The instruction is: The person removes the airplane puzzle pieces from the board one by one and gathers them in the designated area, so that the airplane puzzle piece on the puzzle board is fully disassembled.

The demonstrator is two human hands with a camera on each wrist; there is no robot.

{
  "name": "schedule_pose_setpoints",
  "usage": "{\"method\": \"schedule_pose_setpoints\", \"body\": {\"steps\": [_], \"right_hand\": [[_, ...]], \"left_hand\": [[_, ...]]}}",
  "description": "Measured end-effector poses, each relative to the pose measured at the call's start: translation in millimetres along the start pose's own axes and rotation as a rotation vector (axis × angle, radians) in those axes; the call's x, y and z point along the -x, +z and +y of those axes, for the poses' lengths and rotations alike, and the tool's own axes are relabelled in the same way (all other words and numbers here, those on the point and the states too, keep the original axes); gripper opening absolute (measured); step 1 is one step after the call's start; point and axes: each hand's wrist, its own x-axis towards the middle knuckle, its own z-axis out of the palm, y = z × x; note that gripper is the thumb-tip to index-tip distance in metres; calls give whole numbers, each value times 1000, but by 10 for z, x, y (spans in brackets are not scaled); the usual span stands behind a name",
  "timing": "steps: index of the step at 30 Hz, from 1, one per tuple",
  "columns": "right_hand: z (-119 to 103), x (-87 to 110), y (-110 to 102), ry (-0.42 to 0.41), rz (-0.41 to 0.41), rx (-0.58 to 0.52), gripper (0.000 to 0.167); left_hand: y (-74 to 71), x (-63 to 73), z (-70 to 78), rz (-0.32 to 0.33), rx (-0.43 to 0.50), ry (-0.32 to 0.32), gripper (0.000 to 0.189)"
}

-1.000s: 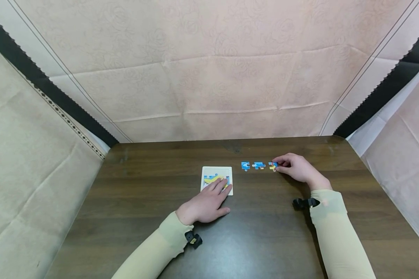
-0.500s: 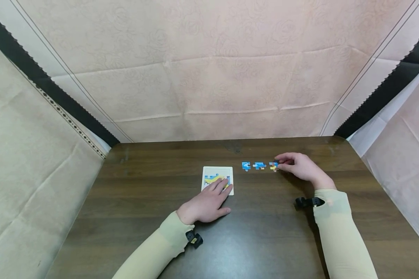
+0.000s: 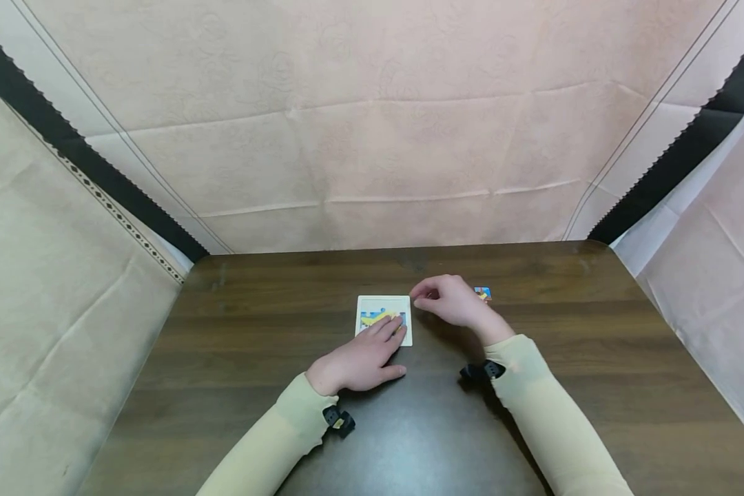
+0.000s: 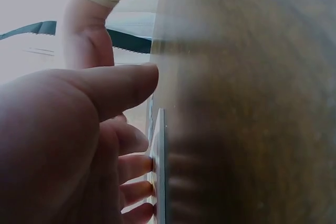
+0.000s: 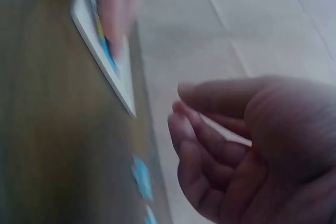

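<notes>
My left hand rests with fairly straight fingers on a small white-framed jigsaw tray. Part of its blue and yellow picture is covered by the fingers. In the left wrist view the fingertips touch the tray, seen edge-on. My right hand hovers just right of the tray, fingers loosely bent. In the right wrist view its thumb and index tips come close together, with no piece visible between them. A blue and yellow jigsaw piece lies beyond that hand. Blue pieces lie below it, blurred; the hand hides them in the head view.
All of this lies on a brown wooden table. Pale cloth hangs behind the table's far edge and along both sides. A black wrist device sits at each cuff.
My right hand has left the rightmost jigsaw piece and moved left, over the other pieces to the tray's right side. My left hand stays on the tray.
</notes>
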Motion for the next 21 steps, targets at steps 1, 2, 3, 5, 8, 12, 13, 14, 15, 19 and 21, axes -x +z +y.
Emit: {"method": "schedule_pose_setpoints", "body": {"steps": [1,2,3,5,8,12,13,14,15,19,21], "right_hand": [[-34,-36,56,25,-5,2,16],[-69,-66,101,46,-11,1,15],[-96,-90,138,61,-16,5,13],[-130,-124,202,83,-22,17,11],[-131,-153,263,106,-32,34,9],[-108,-162,294,129,-53,48,8],[-104,-161,296,134,-58,47,8],[-104,-159,295,137,-60,49,8],[-104,-157,292,141,-62,47,8],[-109,-153,288,150,-67,52,9],[-112,-151,285,153,-70,55,10]], "left_hand": [[-6,5,-6,1,1,5,78],[-14,10,-8,3,3,8,78],[-20,15,-9,5,6,11,78],[-30,23,-12,7,16,12,78],[-31,29,-21,11,30,14,78],[-9,32,-57,18,30,29,78],[-6,35,-67,21,31,35,78],[-7,42,-75,24,30,41,77],[-13,52,-82,28,30,45,77],[-56,125,-110,37,31,44,76],[-74,177,-127,43,18,32,75]]}}
